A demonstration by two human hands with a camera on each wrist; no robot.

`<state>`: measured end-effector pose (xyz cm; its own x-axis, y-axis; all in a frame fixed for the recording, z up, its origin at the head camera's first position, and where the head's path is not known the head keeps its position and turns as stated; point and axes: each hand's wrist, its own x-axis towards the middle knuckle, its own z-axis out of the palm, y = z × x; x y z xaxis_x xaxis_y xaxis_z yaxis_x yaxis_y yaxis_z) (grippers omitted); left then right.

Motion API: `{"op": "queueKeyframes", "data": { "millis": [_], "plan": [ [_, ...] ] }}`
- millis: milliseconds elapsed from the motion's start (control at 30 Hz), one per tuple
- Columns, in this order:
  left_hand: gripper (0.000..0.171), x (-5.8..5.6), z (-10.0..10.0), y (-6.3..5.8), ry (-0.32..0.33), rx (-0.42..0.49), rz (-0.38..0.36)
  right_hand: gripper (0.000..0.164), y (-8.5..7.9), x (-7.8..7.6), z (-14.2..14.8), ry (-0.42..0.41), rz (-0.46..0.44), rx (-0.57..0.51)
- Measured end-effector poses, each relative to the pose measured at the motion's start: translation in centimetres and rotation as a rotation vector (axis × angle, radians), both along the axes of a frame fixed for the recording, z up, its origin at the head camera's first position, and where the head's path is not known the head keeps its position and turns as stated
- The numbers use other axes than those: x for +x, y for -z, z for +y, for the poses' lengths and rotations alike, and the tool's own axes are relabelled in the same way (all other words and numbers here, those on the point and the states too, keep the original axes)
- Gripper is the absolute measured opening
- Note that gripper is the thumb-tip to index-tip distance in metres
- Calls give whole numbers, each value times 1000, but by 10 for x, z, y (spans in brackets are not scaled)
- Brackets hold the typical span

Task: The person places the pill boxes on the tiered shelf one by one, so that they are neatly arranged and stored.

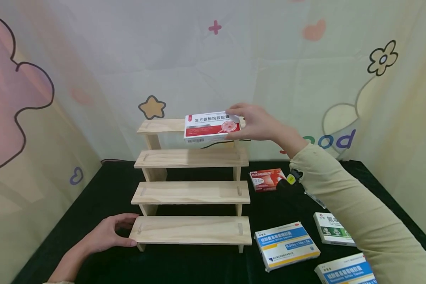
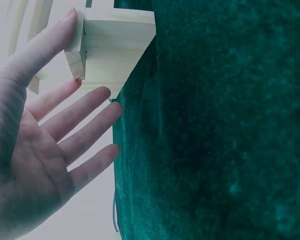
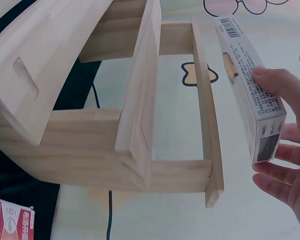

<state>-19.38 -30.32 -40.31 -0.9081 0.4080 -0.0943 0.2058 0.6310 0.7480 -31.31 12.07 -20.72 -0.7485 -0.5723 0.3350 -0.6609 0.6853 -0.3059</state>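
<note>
A four-tier wooden display stand (image 1: 190, 230) stands on the dark green cloth. My left hand (image 1: 108, 234) holds the left end of its lowest shelf between thumb and index finger. The other fingers stretch out beside it in the left wrist view, touching nothing. At the top shelf (image 1: 161, 125), my right hand (image 1: 255, 123) grips a white and red medicine box (image 1: 212, 128) by its right end. This box overlaps the top shelf in the head view; the right wrist view shows it beside that shelf, with the thumb on its printed face.
A red medicine box (image 1: 267, 179) lies to the right of the stand. Nearer are a blue and yellow box (image 1: 287, 245), a similar box (image 1: 348, 270) and a white and green box (image 1: 333, 228), partly under the right sleeve (image 1: 362, 221). A patterned curtain (image 1: 184, 47) hangs behind.
</note>
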Motion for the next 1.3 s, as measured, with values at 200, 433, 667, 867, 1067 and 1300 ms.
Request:
{"op": "queueKeyframes", "data": {
  "millis": [200, 433, 667, 867, 1067, 1300],
  "plan": [
    [66, -1, 0, 1, -1, 1, -2, 71, 5, -5, -10, 12, -4, -28],
    [65, -1, 1, 2, 5, 0, -1, 69, 10, -10, -21, 8, -11, -98],
    [67, 0, 2, 0, -7, -16, 3, 70, 11, -14, -29, 24, -19, -150],
    [67, 0, 2, -2, -12, -21, 9, 69, 12, -20, -39, 30, -27, -175],
    [66, 0, 2, -1, -6, -21, 15, 68, 15, -24, -48, 39, -54, -195],
    [66, -1, 1, -1, 0, -20, 17, 66, 20, -27, -60, 52, -72, -237]
  ]
}}
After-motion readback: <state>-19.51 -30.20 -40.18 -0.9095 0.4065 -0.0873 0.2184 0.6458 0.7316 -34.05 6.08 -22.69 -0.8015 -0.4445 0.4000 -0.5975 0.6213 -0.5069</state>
